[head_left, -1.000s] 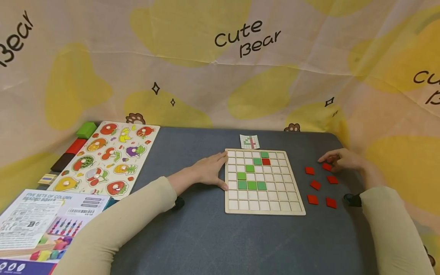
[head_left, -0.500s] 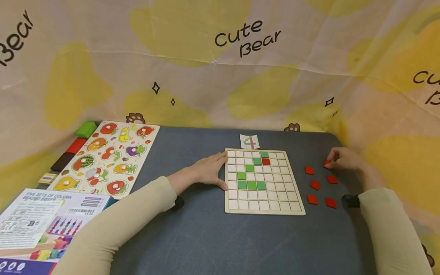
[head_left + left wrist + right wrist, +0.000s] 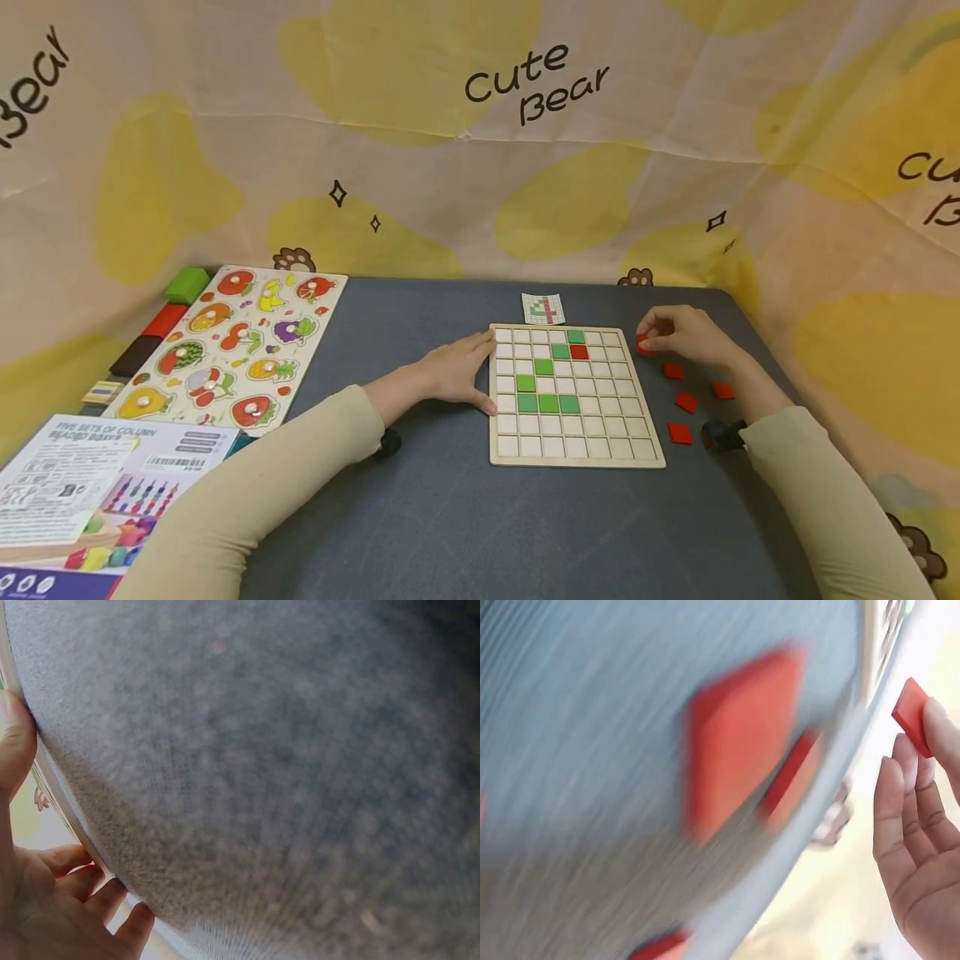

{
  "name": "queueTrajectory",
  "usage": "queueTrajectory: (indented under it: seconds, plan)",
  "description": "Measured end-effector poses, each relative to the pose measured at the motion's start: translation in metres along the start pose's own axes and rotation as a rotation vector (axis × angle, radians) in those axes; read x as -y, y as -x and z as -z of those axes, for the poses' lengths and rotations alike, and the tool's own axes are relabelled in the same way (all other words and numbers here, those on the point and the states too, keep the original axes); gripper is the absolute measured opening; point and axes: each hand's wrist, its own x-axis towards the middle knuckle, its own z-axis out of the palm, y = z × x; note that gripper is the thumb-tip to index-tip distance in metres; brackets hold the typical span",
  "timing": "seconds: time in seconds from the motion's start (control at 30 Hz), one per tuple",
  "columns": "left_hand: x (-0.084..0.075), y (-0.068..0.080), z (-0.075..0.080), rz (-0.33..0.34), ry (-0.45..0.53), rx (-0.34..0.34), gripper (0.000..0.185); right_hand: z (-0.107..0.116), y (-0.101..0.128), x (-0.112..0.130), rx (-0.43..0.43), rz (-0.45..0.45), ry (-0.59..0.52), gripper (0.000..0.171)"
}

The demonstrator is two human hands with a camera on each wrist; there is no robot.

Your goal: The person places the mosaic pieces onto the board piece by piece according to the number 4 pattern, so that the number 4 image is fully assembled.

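Right hand (image 3: 686, 332): pinching a held red tile (image 3: 643, 344) between thumb and fingertips, just right of the grid board's (image 3: 552, 447) far right corner. Right wrist view confirms the pinch, tile tilted, flat face and one edge showing.

Left hand (image 3: 457, 372): not gripping, fingers and thumb extended and spread, tips touching the board's left edge. Left wrist view shows the same edge contact.

Board lies flat on the dark table (image 3: 420, 517), between the two hands. On it, right of the left hand: seven green tiles (image 3: 548, 404), a diagonal run plus a short row; one placed red tile (image 3: 579, 352) sits near the far end of the diagonal, left of the right hand.

Loose red tiles (image 3: 686, 402): four visible in head view, nearer the wearer than the right hand's fingers, flat on the table, apart from each other. Nearby ones blurred in right wrist view.

Small printed card (image 3: 542, 309) at the board's far edge, left of the right hand, green and red pattern on it.

Well left of the left hand: fruit puzzle (image 3: 240, 337), then green block (image 3: 187, 285), red block (image 3: 165, 319), dark block (image 3: 135, 354). Printed box (image 3: 183, 500) left of the left forearm.
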Motion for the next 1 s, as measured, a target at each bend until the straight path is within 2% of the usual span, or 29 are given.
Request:
queueTrajectory:
  seconds: [0.2,0.43,0.8,1.0]
  plan:
    - [0.002,-0.001,-0.001,0.005,-0.002,0.006,0.114,-0.02,-0.012,0.03,0.043,0.099,-0.038,0.01]
    - [0.002,-0.002,-0.002,0.001,-0.006,0.019,0.114,-0.04,-0.021,0.051,0.12,0.178,-0.06,0.011]
    - [0.002,-0.001,-0.001,0.002,-0.005,0.012,0.114,-0.046,-0.025,0.06,0.175,0.197,-0.038,0.012]
    - [0.002,-0.001,-0.002,0.007,-0.008,0.008,0.114,-0.045,-0.026,0.06,0.176,0.21,0.005,0.012]
